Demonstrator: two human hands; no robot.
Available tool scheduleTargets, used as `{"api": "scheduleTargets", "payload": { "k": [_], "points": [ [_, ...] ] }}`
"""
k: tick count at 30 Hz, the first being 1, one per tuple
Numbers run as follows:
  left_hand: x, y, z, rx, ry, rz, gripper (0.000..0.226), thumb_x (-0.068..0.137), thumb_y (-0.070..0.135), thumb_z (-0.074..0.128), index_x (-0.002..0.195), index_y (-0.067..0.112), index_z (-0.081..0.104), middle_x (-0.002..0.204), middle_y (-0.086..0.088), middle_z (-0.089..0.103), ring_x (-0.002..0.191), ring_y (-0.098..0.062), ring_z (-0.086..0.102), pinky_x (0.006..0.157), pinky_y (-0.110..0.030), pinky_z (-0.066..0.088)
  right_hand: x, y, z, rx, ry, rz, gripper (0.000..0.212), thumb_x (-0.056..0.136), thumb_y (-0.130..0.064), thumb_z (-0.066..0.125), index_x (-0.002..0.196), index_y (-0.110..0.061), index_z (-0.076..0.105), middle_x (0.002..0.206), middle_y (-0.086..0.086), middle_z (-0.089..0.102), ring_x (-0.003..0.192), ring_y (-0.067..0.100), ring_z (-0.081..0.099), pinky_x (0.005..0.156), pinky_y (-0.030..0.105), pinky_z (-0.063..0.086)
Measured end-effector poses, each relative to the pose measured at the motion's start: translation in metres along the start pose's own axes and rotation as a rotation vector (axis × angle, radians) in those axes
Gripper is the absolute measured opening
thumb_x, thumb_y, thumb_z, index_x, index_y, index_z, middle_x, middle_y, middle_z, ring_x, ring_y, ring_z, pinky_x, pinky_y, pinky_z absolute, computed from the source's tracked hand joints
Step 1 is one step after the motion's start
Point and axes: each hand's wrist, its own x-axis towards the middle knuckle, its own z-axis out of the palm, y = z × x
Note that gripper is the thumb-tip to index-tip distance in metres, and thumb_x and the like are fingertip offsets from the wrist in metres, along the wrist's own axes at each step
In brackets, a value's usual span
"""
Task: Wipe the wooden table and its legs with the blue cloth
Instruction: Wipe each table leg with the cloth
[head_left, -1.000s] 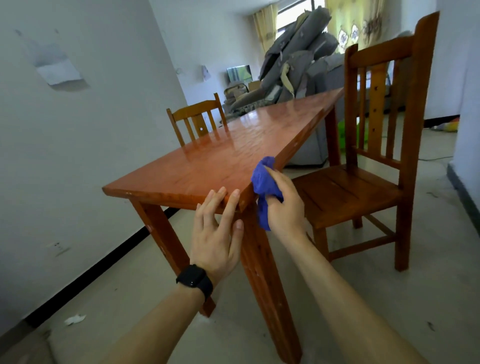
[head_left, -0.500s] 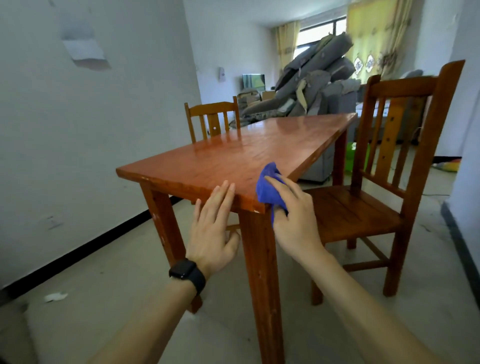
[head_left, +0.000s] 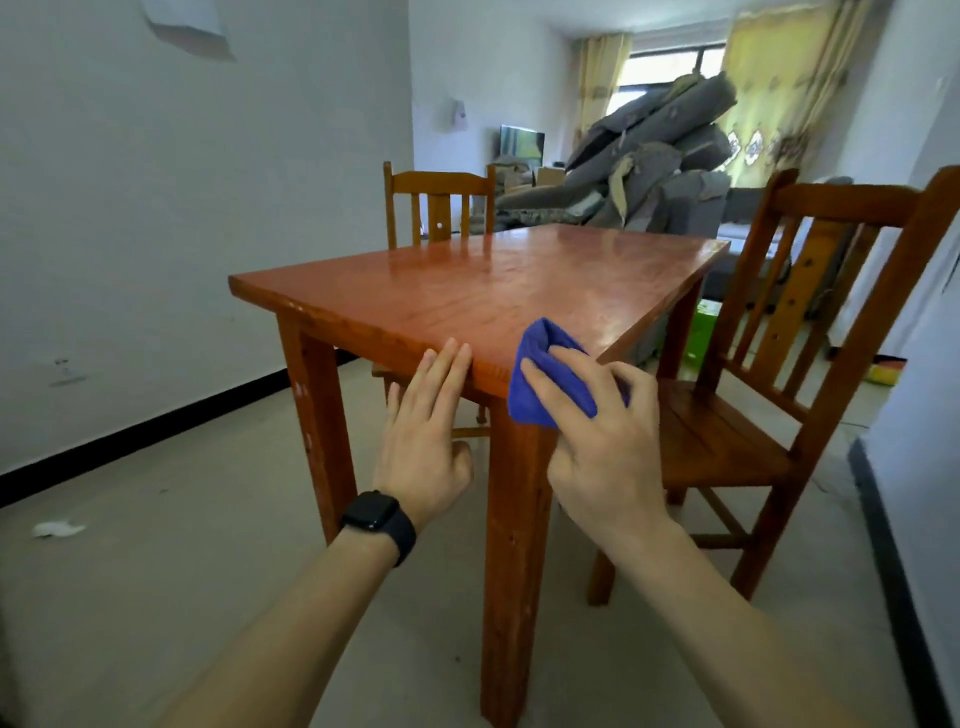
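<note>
— Blue cloth (head_left: 545, 374), where is it?
— Bunched in the grip of the right hand (head_left: 602, 447), at the top of the near leg (head_left: 511, 571), which runs straight down; the left hand (head_left: 426, 441) rests flat beside.

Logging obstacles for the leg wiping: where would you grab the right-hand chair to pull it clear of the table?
Probably take the chair by its backrest's top rail, from behind: that bar is exposed and highest, while the seat faces the wooden table.
</note>
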Motion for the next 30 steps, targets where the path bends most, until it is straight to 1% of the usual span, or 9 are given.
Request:
{"api": "scheduleTargets", "payload": {
  "k": [6, 10, 13, 15, 17, 21, 24, 26, 30],
  "points": [
    [0.002, -0.006, 0.007, -0.054, 0.024, 0.034, 0.102, 0.074, -0.001, 0.057, 0.159, 0.027, 0.007, 0.166, 0.011, -0.001, 0.153, -0.014, -0.006, 0.120, -0.061, 0.014, -0.062, 0.006, 0.032, 0.092, 0.115, 0.039, 0.053, 0.084, 0.003, 0.056, 0.134, -0.017, 0.059, 0.136, 0.013, 0.049, 0.113, 0.034, 0.045, 0.100, 0.040, 0.038],
    [-0.001, -0.008, 0.016, -0.120, 0.049, 0.052, 0.091, 0.080, 0.013, 0.043, 0.159, 0.028, 0.001, 0.166, 0.012, -0.005, 0.153, -0.014, -0.007, 0.119, -0.062, 0.016, -0.134, 0.017, 0.068, 0.026, -0.497, 0.168, 0.086, 0.069, 0.001, 0.073, 0.144, -0.030, 0.045, 0.148, 0.001, 0.032, 0.123, 0.038, 0.040, 0.097, 0.055, 0.048],
    [-0.004, -0.013, 0.024, -0.144, 0.059, 0.077, 0.087, 0.083, 0.015, 0.039, 0.158, 0.030, -0.003, 0.165, 0.012, -0.008, 0.153, -0.014, -0.007, 0.119, -0.063, 0.014, -0.177, 0.013, 0.086, 0.071, -0.864, 0.237, 0.077, 0.082, -0.008, 0.064, 0.148, -0.035, 0.037, 0.154, 0.000, 0.025, 0.131, 0.038, 0.033, 0.108, 0.053, 0.038],
    [-0.008, -0.018, 0.030, -0.136, 0.056, 0.070, 0.088, 0.083, 0.012, 0.041, 0.158, 0.028, -0.003, 0.164, 0.012, -0.010, 0.153, -0.014, -0.007, 0.121, -0.061, 0.012, -0.190, 0.009, 0.090, 0.139, -0.789, 0.235, 0.076, 0.074, -0.002, 0.070, 0.141, -0.031, 0.049, 0.144, 0.002, 0.039, 0.123, 0.036, 0.043, 0.101, 0.052, 0.045],
    [-0.019, -0.029, 0.043, -0.123, -0.008, 0.078, 0.088, 0.085, 0.012, 0.040, 0.158, 0.030, -0.004, 0.163, 0.013, -0.012, 0.153, -0.013, -0.008, 0.122, -0.057, 0.007, -0.187, 0.004, 0.090, 0.159, -0.499, 0.263, 0.083, 0.064, 0.003, 0.075, 0.138, -0.027, 0.052, 0.137, 0.006, 0.043, 0.118, 0.030, 0.044, 0.094, 0.048, 0.048],
    [-0.063, -0.066, 0.093, -0.142, -0.263, 0.030, 0.090, 0.091, 0.007, 0.047, 0.154, 0.042, -0.008, 0.164, 0.014, -0.003, 0.152, -0.008, -0.003, 0.123, -0.055, 0.010, -0.130, -0.007, 0.092, 0.043, -0.122, 0.246, 0.070, 0.075, -0.002, 0.065, 0.139, -0.025, 0.050, 0.138, 0.015, 0.042, 0.116, 0.035, 0.041, 0.100, 0.037, 0.027],
    [-0.094, -0.069, 0.120, -0.445, -0.318, -0.174, 0.083, 0.094, -0.001, 0.048, 0.148, 0.048, 0.007, 0.157, 0.020, 0.015, 0.146, 0.004, 0.017, 0.121, -0.022, 0.018, -0.146, -0.001, 0.118, -0.015, -0.176, 0.176, 0.075, 0.068, -0.005, 0.077, 0.136, -0.024, 0.051, 0.136, 0.015, 0.038, 0.118, 0.035, 0.039, 0.099, 0.044, 0.033],
    [-0.106, -0.067, 0.129, -0.644, -0.383, -0.257, 0.076, 0.097, -0.003, 0.044, 0.146, 0.048, 0.016, 0.152, 0.023, 0.024, 0.127, 0.028, 0.027, 0.102, 0.005, 0.020, -0.200, 0.008, 0.136, -0.014, -0.331, 0.160, 0.070, 0.069, -0.010, 0.074, 0.133, -0.028, 0.050, 0.136, 0.012, 0.038, 0.116, 0.035, 0.043, 0.096, 0.044, 0.040],
    [-0.122, -0.082, 0.147, -0.839, -0.413, -0.266, 0.067, 0.103, -0.001, 0.038, 0.152, 0.042, 0.022, 0.145, 0.034, 0.027, 0.116, 0.035, 0.030, 0.097, 0.007, 0.023, -0.303, 0.009, 0.155, 0.056, -0.763, 0.343, 0.068, 0.077, -0.008, 0.063, 0.133, -0.046, 0.053, 0.141, 0.001, 0.040, 0.117, 0.037, 0.047, 0.096, 0.045, 0.050]
  ]
}}
